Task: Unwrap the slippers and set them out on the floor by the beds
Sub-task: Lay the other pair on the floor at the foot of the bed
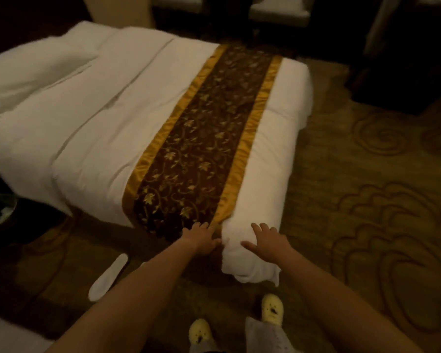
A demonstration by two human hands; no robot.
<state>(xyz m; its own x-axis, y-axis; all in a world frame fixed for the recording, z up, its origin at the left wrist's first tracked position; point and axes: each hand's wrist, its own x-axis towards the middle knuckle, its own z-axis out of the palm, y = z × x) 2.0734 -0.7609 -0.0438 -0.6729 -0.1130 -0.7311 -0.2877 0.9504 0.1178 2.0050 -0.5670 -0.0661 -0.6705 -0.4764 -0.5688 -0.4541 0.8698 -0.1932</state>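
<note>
Yellow shoes (pixel 272 309) on patterned carpet (pixel 367 200); left hand (pixel 201 238) pinching bed runner (pixel 201 138) edge, right hand (pixel 267 242) open, flat on white duvet (pixel 99 110); white slipper (pixel 107 276) beside bed

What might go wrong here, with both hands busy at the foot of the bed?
1. The white slipper lies on the carpet close by the person's feet; a sideways step might tread on it.
2. The left hand is at the edge of the bed runner; a tug might pull it crooked.
</note>
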